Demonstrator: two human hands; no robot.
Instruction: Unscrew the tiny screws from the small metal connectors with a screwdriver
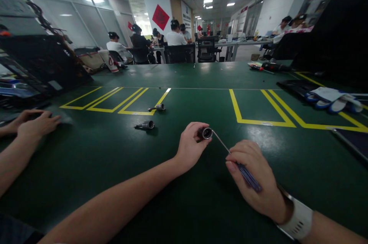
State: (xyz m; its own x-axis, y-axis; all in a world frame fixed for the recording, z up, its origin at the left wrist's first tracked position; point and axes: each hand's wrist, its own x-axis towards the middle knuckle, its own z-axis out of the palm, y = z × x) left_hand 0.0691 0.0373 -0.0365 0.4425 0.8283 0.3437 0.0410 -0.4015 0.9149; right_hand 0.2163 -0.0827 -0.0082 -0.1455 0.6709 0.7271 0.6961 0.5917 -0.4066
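My left hand (192, 145) pinches a cup-shaped metal bit (206, 133), its round open end turned toward me. In my right hand (254, 177) is a hex key (221, 142) with a thin metal shaft and a bluish-purple handle (248, 177). The bent tip of the shaft is at the right rim of the bit; whether it goes inside, I cannot tell. Two similar metal bits lie on the green table to the left: one shank-and-cup bit (147, 125) nearer me, another bit (160, 107) farther off by the yellow tape.
Another person's hands (34, 123) are at the left edge. Yellow tape marks (264, 123) run across the green table (115, 167). At the right lie white-and-blue gloves (332, 98) and a dark flat object (352, 144). A black panel (40, 64) stands at left.
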